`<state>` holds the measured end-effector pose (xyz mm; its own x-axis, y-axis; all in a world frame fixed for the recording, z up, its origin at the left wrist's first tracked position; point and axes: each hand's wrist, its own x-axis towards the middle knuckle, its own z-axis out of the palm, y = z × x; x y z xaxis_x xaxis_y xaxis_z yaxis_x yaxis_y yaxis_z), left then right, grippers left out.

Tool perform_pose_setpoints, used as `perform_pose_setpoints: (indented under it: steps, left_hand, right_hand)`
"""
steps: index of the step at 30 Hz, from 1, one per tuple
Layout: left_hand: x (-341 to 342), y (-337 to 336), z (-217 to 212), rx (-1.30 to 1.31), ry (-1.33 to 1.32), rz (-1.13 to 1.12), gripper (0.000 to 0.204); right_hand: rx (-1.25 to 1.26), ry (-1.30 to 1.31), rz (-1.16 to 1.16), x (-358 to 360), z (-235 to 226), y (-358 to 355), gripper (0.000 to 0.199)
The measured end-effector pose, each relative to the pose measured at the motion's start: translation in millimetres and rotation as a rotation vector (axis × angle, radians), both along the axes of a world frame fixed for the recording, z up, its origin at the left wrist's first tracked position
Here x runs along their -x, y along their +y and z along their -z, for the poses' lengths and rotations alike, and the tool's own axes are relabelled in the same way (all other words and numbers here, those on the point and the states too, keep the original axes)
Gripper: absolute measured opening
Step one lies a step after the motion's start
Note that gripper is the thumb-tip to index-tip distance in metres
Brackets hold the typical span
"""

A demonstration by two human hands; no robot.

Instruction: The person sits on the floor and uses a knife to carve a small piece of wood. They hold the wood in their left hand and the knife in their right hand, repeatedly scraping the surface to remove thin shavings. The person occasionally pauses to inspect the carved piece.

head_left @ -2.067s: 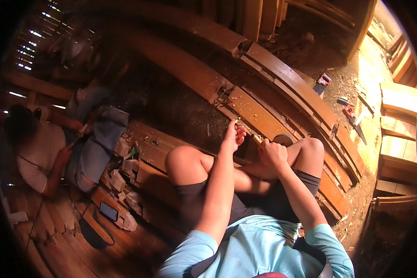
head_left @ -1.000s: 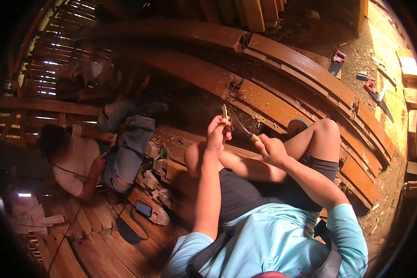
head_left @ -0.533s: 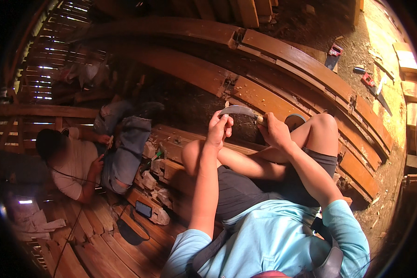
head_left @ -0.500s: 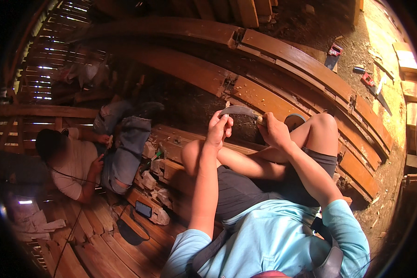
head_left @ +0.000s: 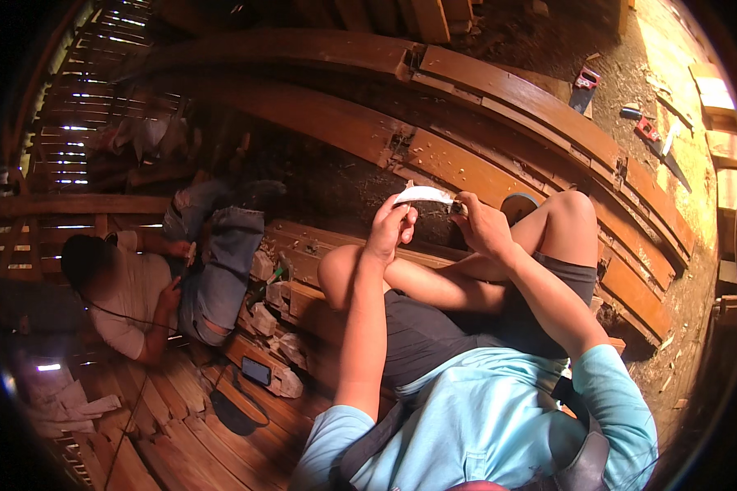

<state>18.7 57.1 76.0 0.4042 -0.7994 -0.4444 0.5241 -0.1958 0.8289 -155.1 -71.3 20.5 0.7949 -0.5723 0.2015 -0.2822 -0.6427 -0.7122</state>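
Observation:
My right hand point(head_left: 484, 226) is closed round the handle of a curved knife point(head_left: 423, 194), held above my crossed legs. Its blade arcs to the left and shines white in the light. My left hand point(head_left: 390, 229) is closed at the blade's far end, thumb near the tip. A small pale piece of wood point(head_left: 410, 183) pokes up behind the blade, apparently from the left hand's grip; the rest of it is hidden.
Long brown beams point(head_left: 458, 159) run beyond my knees. Hand saws point(head_left: 647, 129) lie on the ground at right. At left a person point(head_left: 123, 286) sits holding a small piece. A phone point(head_left: 256, 371) and a dark cap point(head_left: 236, 412) lie on planks near wood offcuts point(head_left: 264, 317).
The knife blade has turned from dull grey to bright white as its face catches the light. Both hands keep nearly the same place. The view has shifted slightly.

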Motion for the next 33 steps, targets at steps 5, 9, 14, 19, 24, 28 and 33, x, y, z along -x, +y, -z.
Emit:
perform_pose_setpoints:
  steps: [5, 9, 14, 19, 24, 28, 33]
  left_hand:
    - [-3, 2, -5, -0.007, 0.103, 0.003, 0.014]
    - [-3, 5, 4, -0.042, 0.092, -0.015, 0.011]
    - [3, 1, 3, -0.031, 0.027, -0.045, 0.007]
    - [2, 2, 4, -0.04, -0.059, 0.016, 0.019]
    - [7, 4, 12, -0.005, -0.175, 0.014, 0.023]
    - [38, 4, 9, 0.011, -0.287, -0.092, 0.023]
    - [38, 11, 15, -0.001, -0.385, -0.108, 0.026]
  right_hand:
    - [0.045, -0.092, -0.04, 1, -2, 2, 0.038]
    - [0.022, -0.107, -0.039, 1, -7, 4, 0.037]
    - [-0.03, -0.065, -0.081, 2, -8, 3, 0.04]
    - [0.023, -0.089, -0.155, 2, -10, 6, 0.045]
    - [0.074, -0.032, -0.146, 1, -15, 9, 0.042]
    - [0.049, -0.019, -0.156, 4, -11, 6, 0.039]
    - [0.068, -0.058, -0.161, 5, -14, 7, 0.034]
